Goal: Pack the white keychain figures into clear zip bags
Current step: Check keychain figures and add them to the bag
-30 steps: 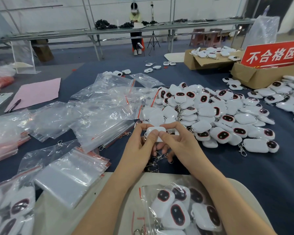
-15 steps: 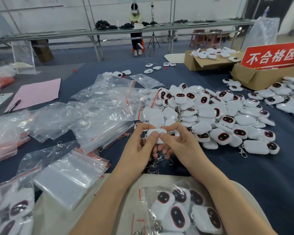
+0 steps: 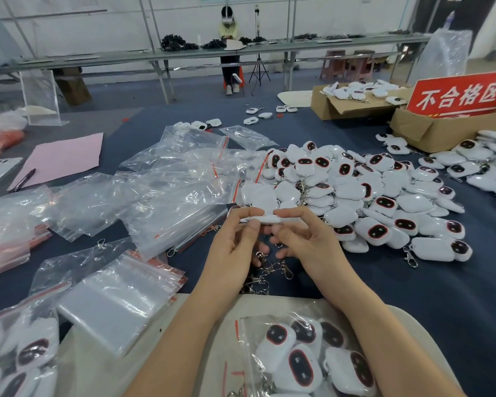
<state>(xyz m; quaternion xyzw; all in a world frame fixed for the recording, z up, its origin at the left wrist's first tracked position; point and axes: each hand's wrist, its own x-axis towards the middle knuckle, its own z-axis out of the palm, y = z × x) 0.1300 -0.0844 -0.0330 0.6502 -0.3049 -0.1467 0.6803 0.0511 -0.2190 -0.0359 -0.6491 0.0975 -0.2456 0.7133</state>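
Note:
Both hands hold one white keychain figure edge-on above the blue table. My left hand pinches its left end between thumb and fingers; my right hand pinches its right end. Metal clasps dangle under the hands. A big pile of white figures with dark oval faces lies just beyond and to the right. Empty clear zip bags with red seals spread to the left. A filled bag of figures lies on my lap.
A stack of flat zip bags sits at lower left, with another filled bag at the corner. Cardboard boxes and a red sign stand at far right. A pink sheet, pen and phone lie far left. A person sits at a far bench.
The figure has turned in my fingers from showing its broad white side to lying edge-on. Both hands stay in about the same place.

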